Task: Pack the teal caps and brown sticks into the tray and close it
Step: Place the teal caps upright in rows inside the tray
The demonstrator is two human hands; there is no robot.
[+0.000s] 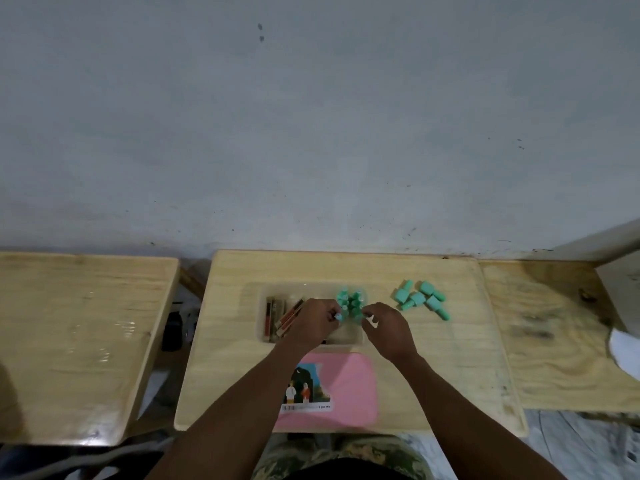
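Observation:
A clear plastic tray (258,306) sits on the middle wooden desk. Several brown sticks (277,315) lie in its left part, and several teal caps (350,300) stand clustered in its right part. My left hand (313,322) is over the tray and pinches one teal cap (338,317) at its fingertips. My right hand (386,329) hovers at the tray's right side, fingers curled toward the cluster; whether they hold a cap is hidden. Several more teal caps (420,298) lie loose on the desk to the right of the tray.
A pink lid (349,389) with a picture label lies on the desk in front of the tray, partly under my forearms. Wooden desks stand to the left (76,341) and right (554,334). A grey wall rises behind them.

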